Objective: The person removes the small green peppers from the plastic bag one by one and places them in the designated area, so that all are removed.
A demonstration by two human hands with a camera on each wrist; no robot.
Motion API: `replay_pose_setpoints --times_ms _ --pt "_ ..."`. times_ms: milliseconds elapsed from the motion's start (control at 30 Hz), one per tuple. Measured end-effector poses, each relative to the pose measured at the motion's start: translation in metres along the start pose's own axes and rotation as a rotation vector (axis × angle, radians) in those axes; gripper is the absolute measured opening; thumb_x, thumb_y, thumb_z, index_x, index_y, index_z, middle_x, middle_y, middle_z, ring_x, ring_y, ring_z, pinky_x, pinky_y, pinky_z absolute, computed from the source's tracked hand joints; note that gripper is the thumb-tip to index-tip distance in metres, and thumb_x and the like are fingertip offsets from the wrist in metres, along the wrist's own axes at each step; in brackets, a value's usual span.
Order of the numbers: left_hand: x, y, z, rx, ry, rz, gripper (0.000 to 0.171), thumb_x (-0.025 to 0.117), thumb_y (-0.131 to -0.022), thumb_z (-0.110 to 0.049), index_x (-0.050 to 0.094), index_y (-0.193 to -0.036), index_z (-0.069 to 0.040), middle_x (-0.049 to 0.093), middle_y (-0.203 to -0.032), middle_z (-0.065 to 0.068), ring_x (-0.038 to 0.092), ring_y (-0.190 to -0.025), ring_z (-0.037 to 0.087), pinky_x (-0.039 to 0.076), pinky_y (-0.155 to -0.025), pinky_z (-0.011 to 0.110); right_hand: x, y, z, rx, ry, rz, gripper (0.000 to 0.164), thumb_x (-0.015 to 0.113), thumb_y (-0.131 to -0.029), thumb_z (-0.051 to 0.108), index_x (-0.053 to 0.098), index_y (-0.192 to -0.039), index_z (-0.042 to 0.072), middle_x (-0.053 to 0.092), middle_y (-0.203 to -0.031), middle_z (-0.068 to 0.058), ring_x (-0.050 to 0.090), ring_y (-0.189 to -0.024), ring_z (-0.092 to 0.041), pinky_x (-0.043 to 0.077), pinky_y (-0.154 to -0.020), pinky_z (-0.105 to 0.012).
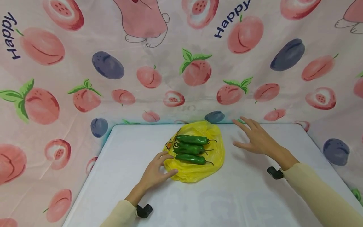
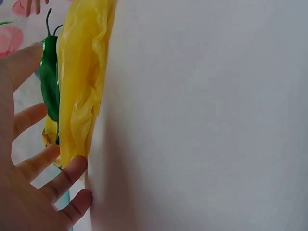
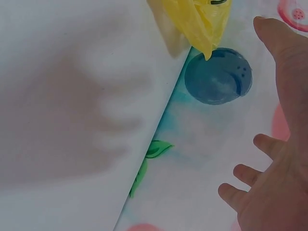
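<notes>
Three green peppers lie side by side on a crumpled yellow plastic bag, their stems toward the right. My left hand is at the bag's left edge, fingers spread and thumb apart. In the left wrist view its fingers overlap the bag, with a pepper behind; whether they touch it I cannot tell. My right hand hovers to the right of the bag with spread fingers and nothing in it. The right wrist view shows the bag's tip apart from that hand.
The bag rests on a white table, near its back edge. Behind and beside the table hangs a pink cloth printed with fruit. Each wrist carries a small black device.
</notes>
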State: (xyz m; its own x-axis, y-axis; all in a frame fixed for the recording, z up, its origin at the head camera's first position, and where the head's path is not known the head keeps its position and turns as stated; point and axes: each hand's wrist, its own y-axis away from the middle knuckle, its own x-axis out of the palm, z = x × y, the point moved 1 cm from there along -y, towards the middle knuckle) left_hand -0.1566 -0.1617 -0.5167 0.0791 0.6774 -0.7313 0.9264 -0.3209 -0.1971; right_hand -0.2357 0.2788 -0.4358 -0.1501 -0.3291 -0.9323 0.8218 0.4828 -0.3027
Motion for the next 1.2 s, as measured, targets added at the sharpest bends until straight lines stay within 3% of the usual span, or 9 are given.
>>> replay_pose_setpoints --times_ms 433,667,867,1033,1200 --pt "0.011 0.001 -0.001 -0.023 -0.002 -0.076 0.034 0.084 -0.083 -0.046 0.077 -0.107 -0.022 0.063 -0.137 0.007 0.06 -0.11 0.026 0.041 -0.095 0.058 -0.006 -0.019 0.013 -0.004 0.013 0.049 0.089 0.078 -0.088 0.047 0.033 -0.16 0.022 0.031 -0.161 -0.024 0.032 -0.139 -0.057 0.029 -0.106 -0.074" --pt "0.017 -0.002 -0.002 -0.095 0.092 -0.124 0.023 0.087 -0.082 -0.038 0.079 -0.095 -0.021 0.064 -0.135 0.007 0.054 -0.121 0.034 0.031 -0.098 0.06 -0.006 -0.036 0.02 0.004 -0.034 0.12 0.089 0.076 -0.09 0.049 0.031 -0.162 0.023 0.031 -0.161 -0.024 0.032 -0.139 -0.055 0.035 -0.102 -0.074" --pt "0.021 -0.002 0.0 -0.126 0.136 -0.129 0.018 0.09 -0.079 -0.034 0.079 -0.088 -0.024 0.061 -0.137 0.006 0.048 -0.13 0.037 0.021 -0.106 0.062 -0.003 -0.052 0.035 -0.037 -0.112 0.147 0.089 0.078 -0.09 0.047 0.033 -0.161 0.019 0.034 -0.159 -0.026 0.034 -0.138 -0.055 0.033 -0.104 -0.073" --pt "0.025 -0.001 0.002 -0.125 0.092 -0.126 0.019 0.09 -0.079 -0.036 0.079 -0.088 -0.024 0.061 -0.135 0.005 0.048 -0.128 0.035 0.025 -0.102 0.058 0.004 -0.064 0.051 -0.073 -0.164 0.151 0.085 0.079 -0.09 0.044 0.037 -0.159 0.016 0.039 -0.157 -0.024 0.037 -0.135 -0.053 0.034 -0.104 -0.072" --pt "0.027 0.0 0.002 -0.127 0.072 -0.127 0.02 0.09 -0.078 -0.038 0.078 -0.089 -0.025 0.061 -0.135 0.005 0.049 -0.125 0.034 0.027 -0.099 0.056 0.013 -0.075 0.064 -0.066 -0.264 0.208 0.08 0.077 -0.092 0.044 0.041 -0.156 0.014 0.041 -0.156 -0.022 0.038 -0.137 -0.047 0.03 -0.108 -0.071"
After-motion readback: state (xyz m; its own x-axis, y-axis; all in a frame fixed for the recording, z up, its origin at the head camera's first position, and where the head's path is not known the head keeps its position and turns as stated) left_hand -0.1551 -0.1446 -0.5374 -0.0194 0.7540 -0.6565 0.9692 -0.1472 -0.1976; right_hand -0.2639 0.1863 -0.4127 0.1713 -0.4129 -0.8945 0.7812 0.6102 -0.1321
